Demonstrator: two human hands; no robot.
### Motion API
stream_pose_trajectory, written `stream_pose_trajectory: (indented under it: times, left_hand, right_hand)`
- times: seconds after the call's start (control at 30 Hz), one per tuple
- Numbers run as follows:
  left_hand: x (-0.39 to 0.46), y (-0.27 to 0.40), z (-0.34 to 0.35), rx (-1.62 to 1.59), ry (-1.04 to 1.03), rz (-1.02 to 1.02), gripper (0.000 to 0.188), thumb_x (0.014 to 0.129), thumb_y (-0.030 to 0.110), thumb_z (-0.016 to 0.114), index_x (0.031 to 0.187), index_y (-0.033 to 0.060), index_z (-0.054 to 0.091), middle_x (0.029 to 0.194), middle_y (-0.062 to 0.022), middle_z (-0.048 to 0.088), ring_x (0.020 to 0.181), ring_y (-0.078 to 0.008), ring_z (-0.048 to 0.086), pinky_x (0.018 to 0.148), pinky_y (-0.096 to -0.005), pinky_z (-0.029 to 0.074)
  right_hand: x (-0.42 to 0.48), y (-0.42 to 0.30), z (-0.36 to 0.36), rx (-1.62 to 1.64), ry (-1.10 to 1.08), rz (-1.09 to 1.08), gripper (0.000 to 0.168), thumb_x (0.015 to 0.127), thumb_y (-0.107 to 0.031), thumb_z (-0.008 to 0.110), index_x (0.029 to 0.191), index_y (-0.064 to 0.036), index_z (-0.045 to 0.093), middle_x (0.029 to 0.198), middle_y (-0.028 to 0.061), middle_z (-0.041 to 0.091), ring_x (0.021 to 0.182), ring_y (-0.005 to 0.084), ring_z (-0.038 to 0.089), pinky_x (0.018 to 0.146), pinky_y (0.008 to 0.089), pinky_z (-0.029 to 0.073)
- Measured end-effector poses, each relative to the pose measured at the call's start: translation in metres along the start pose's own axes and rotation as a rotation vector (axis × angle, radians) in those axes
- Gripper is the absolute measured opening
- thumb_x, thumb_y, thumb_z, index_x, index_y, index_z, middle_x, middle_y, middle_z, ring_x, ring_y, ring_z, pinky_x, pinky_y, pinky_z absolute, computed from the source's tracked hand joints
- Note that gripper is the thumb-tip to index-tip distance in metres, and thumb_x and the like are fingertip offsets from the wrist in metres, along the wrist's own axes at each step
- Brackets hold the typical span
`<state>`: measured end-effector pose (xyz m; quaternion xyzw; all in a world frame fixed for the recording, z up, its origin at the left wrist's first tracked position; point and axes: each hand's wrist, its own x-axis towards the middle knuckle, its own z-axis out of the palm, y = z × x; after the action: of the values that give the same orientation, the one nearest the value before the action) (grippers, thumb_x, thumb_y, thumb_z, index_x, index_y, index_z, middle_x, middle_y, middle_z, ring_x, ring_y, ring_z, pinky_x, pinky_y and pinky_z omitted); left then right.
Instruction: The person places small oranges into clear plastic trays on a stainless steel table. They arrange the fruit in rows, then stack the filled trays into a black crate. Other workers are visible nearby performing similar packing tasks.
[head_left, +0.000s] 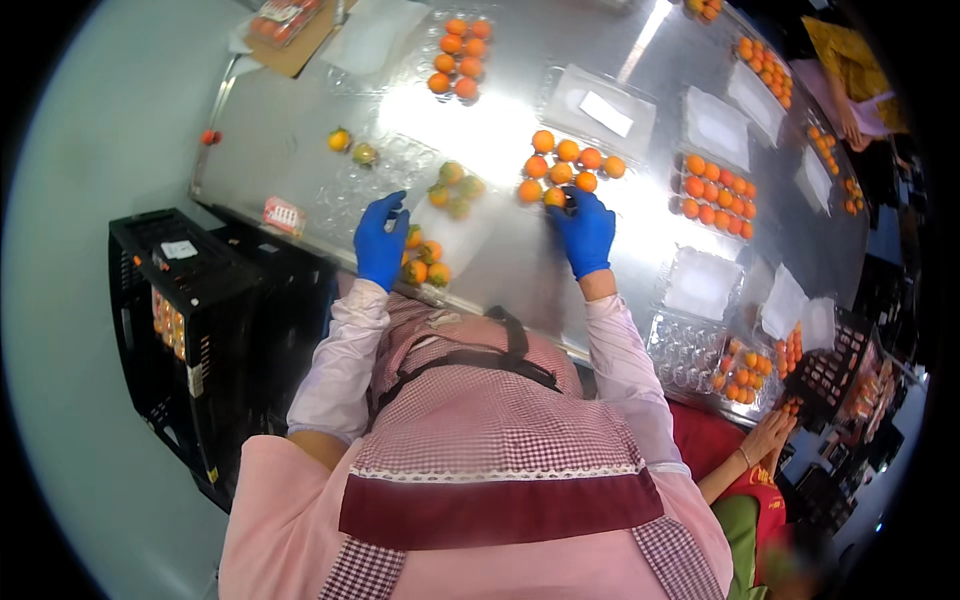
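Observation:
My left hand (381, 241), in a blue glove, is over the metal table near its front edge, beside a cluster of orange tomatoes (439, 274) with green calyxes; its thumb and fingers are apart. Greener tomatoes (451, 172) lie behind that cluster. My right hand (585, 232), also gloved in blue, has its fingertips at an orange tomato (554, 197) in the front row of a group. The other tomatoes of this group (561, 173) stand in rows, apparently in a clear plastic tray. Two more tomatoes (340, 139) lie farther left on the table.
Lined clear trays (600, 109) and filled trays (720, 196) stand behind and to the right. A black crate (187, 300) is at the left below the table edge. A co-worker's hands (766, 436) are at the lower right; another person (855, 90) is at the upper right.

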<state>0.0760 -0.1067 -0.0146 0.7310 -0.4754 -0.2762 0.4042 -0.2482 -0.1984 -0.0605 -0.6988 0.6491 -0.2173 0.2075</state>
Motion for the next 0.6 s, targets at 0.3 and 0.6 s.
stream_pose_trajectory:
  times: [0.3, 0.6]
  left_hand:
    - [-0.075, -0.028, -0.03, 0.287, -0.208, -0.012, 0.036, 0.078, 0.01, 0.077, 0.113, 0.0069, 0.07, 0.098, -0.0122, 0.067, 0.087, -0.0275, 0.066, 0.077, -0.0371, 0.053]
    - [-0.083, -0.026, -0.014, 0.671, -0.281, 0.071, 0.048, 0.079, 0.018, 0.075, 0.125, 0.0102, 0.064, 0.109, -0.011, 0.063, 0.099, -0.0333, 0.062, 0.084, -0.0466, 0.048]
  right_hand:
    - [-0.044, -0.085, 0.022, 0.324, -0.325, -0.281, 0.017, 0.084, -0.021, 0.073, 0.098, -0.011, 0.074, 0.086, 0.006, 0.071, 0.08, 0.0249, 0.067, 0.076, 0.0391, 0.05]
    - [-0.069, -0.127, 0.104, 0.142, -0.572, -0.407, 0.045, 0.083, -0.03, 0.073, 0.122, -0.009, 0.064, 0.109, 0.0131, 0.068, 0.096, 0.0294, 0.067, 0.086, 0.0398, 0.049]
